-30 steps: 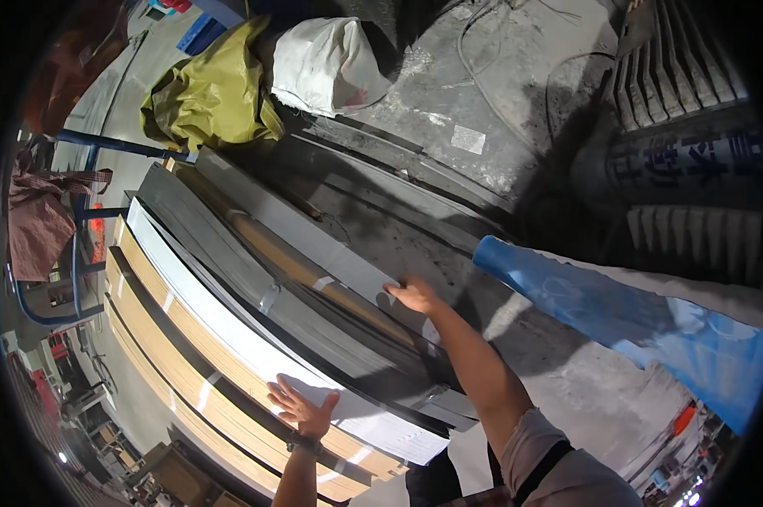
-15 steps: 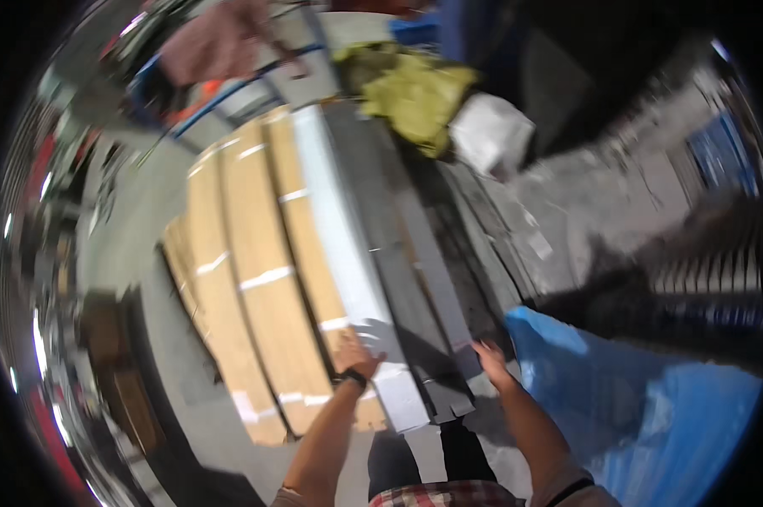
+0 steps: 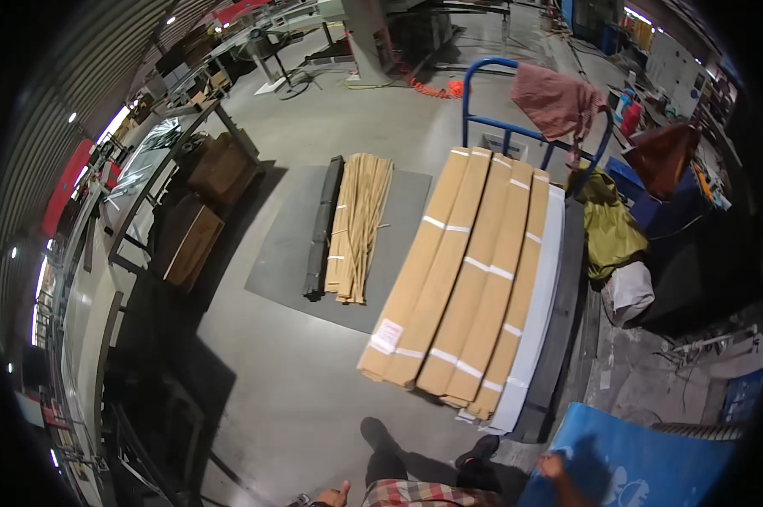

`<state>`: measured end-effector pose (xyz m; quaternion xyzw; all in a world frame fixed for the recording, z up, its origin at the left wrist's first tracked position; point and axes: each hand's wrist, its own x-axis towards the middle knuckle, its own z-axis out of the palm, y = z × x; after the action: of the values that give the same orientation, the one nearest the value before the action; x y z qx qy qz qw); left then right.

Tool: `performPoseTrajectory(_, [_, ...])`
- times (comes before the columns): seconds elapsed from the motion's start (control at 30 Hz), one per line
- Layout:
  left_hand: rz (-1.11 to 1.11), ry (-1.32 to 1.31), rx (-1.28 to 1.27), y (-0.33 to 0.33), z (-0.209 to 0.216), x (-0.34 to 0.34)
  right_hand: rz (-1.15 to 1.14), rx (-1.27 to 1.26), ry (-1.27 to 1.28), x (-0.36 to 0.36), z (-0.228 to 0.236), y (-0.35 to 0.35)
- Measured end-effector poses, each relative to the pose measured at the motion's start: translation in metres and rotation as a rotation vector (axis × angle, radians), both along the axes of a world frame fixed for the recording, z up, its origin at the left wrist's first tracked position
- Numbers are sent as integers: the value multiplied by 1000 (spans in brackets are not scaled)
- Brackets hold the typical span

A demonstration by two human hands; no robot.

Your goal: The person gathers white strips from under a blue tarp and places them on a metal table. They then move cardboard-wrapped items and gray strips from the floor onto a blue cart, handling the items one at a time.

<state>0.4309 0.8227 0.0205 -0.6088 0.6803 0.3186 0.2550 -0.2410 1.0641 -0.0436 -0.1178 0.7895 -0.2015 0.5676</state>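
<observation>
I stand at the near end of the cardboard-wrapped long packs (image 3: 470, 279) stacked on the blue cart (image 3: 517, 127); my left hand (image 3: 337, 493) loosely curled and empty, my right hand (image 3: 552, 467) empty beside the blue sheet (image 3: 643, 465). Best gripped low at the ends, I judge.

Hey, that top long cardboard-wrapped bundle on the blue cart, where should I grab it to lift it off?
Judging by its pose, grip the near end of the rightmost brown bundle, which overhangs toward your feet, one hand under each long edge. It is long, narrow and taped in bands, so come from the near end, since the cart handle blocks the far end.
</observation>
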Motion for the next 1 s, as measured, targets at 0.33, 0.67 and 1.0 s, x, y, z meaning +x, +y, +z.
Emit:
performPoseTrajectory(0.33, [527, 218, 151, -148, 40, 125, 676, -64, 37, 264, 83, -333])
performPoseTrajectory(0.67, [243, 245, -48, -320, 30, 126, 573, -357, -54, 407, 132, -590])
performPoseTrajectory(1.0, [355, 439, 299, -565, 46, 53, 577, -58, 227, 405, 41, -817])
